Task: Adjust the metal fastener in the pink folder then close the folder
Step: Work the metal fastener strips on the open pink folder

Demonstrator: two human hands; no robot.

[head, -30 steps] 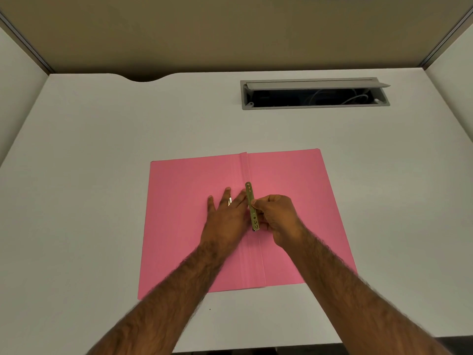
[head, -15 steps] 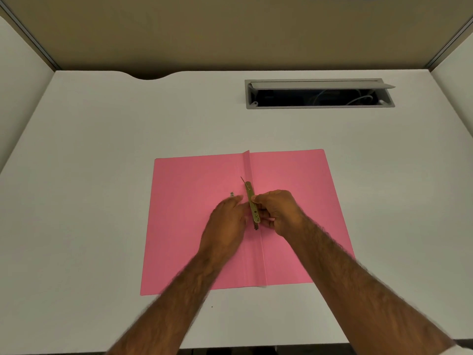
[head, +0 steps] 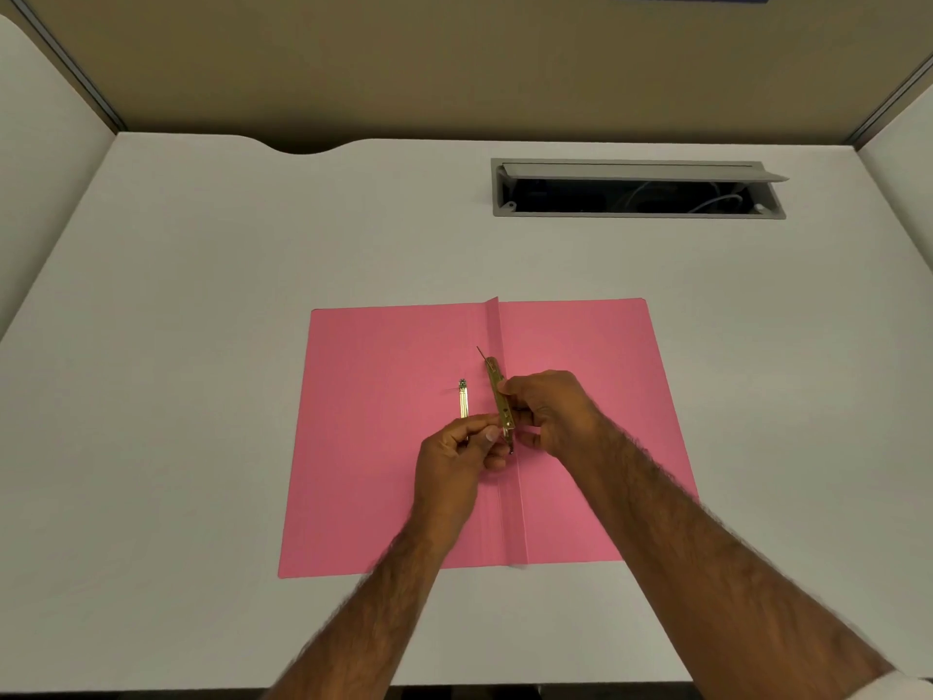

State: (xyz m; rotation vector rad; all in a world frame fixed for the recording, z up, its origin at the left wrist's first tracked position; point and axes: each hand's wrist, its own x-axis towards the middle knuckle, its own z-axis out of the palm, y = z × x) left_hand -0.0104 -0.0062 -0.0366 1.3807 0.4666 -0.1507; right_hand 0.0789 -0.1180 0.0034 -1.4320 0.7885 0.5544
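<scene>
The pink folder (head: 383, 447) lies open and flat on the white desk, spine running toward me. A brass metal fastener bar (head: 500, 396) stands tilted over the spine, with a thin prong sticking up at its far end. My right hand (head: 550, 411) grips the bar from the right. My left hand (head: 459, 462) pinches the bar's near end with thumb and fingers. A second brass strip (head: 463, 399) lies flat on the left cover, just left of the spine.
A grey cable hatch (head: 636, 189) is set into the desk at the back right, its lid ajar. Partition walls stand at the left, right and back. The desk's front edge (head: 454, 692) is close below my forearms.
My left hand has lifted off the left cover and curled onto the bar's near end. That uncovered the brass strip on the left cover. The bar has tipped up with a prong showing.
</scene>
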